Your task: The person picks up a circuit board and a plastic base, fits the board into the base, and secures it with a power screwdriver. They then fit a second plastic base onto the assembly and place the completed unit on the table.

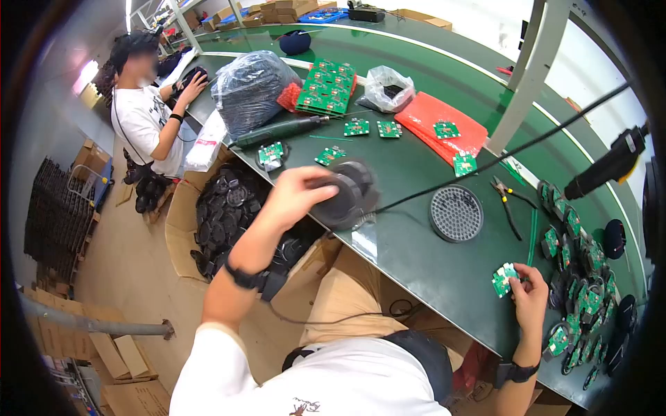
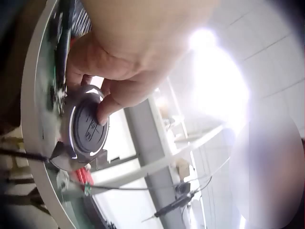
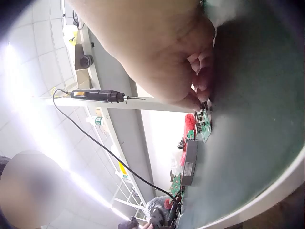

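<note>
My left hand (image 1: 295, 197) grips a round black plastic housing (image 1: 341, 197), blurred in the head view, above the table's near edge. The left wrist view shows the same housing (image 2: 88, 126) between thumb and fingers. At the right, my right hand (image 1: 531, 298) pinches a green circuit board (image 1: 504, 280) by its edge, low over the table; the right wrist view has that board (image 3: 205, 125) at the fingertips. Between the hands lies a round black tray with a perforated face (image 1: 456, 213).
Pliers (image 1: 510, 208) lie beyond my right hand, near many housings with green boards (image 1: 586, 298). A box of black parts (image 1: 184, 236) stands below the edge. Red sheets (image 1: 440, 128), a bagged bundle (image 1: 253, 90) and a hanging screwdriver (image 1: 607, 165) surround the work area. Another person sits at left.
</note>
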Available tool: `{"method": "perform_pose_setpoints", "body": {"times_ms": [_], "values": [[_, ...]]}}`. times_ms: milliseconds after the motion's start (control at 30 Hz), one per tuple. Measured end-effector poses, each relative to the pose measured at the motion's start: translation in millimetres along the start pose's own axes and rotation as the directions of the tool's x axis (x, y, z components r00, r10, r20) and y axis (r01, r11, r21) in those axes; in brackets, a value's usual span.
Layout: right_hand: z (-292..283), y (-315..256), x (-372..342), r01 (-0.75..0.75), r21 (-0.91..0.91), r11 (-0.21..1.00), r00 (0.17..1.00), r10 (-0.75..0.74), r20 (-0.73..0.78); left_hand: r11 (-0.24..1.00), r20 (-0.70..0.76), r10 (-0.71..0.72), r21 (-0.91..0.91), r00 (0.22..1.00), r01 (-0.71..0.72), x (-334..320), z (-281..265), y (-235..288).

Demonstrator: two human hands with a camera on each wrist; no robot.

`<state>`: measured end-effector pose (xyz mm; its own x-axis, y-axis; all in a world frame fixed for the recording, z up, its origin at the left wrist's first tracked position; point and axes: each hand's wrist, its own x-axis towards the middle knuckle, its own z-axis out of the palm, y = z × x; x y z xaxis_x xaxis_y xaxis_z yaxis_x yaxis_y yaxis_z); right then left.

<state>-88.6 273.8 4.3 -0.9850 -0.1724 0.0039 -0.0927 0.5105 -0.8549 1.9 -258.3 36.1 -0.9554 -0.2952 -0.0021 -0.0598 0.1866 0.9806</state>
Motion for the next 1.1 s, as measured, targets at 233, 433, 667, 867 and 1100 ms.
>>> {"method": "perform_pose_setpoints", "body": {"times_ms": [233, 433, 667, 867, 1100], "values": [[3, -33, -25, 0.27, -0.324, 0.907, 0.953, -0.299, -0.043, 0.982, 0.025, 0.038, 0.183, 0.999, -0.042, 54, 47, 21], [7, -28, -28, 0.478, -0.479, 0.736, 0.864, -0.491, 0.107, 0.968, 0.13, 0.121, -0.235, 0.984, -0.088, -24, 95, 72], [-3, -20, -45, 0.071, 0.095, 0.993, 0.997, -0.071, -0.002, 0.944, 0.531, 0.328, -0.205, 0.781, -0.257, -26, 208, 38], [6, -4, -66, 0.001, 0.348, 0.937, 1.0, -0.007, 0.016, 0.518, 0.586, 0.667, 0.079, 0.46, -0.851, -6, 216, 10], [1, -17, -56, -0.08, 0.504, 0.86, 0.997, 0.073, 0.033, 0.465, 0.453, 0.547, 0.536, 0.704, -0.705, -79, 259, 41]]}}
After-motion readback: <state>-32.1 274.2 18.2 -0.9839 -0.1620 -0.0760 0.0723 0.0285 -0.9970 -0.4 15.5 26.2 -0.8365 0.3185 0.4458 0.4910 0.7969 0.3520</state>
